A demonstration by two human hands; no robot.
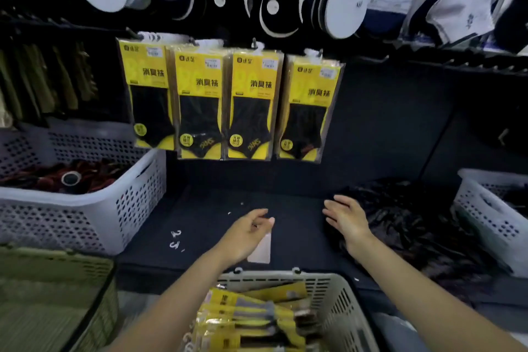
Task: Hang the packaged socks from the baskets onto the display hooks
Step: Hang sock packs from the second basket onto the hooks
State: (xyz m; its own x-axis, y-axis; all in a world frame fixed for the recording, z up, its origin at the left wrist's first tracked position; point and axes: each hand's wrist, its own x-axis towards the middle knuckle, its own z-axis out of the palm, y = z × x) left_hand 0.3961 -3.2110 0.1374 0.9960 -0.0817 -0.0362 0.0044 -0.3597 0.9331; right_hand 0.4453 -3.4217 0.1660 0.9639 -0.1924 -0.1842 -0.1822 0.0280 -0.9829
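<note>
消臭袜 in black characters, on each of four hanging yellow sock packs [200, 100], smaller print unreadable

Four sock packs [228, 100] hang behind and above the front basket [340, 303]; a second basket [71, 208] sits left of it, a third basket [485, 208] right.

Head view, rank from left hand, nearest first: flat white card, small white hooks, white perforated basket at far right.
1. flat white card: just under the left hand.
2. small white hooks: on the shelf, to its left.
3. white perforated basket: far right.
</note>
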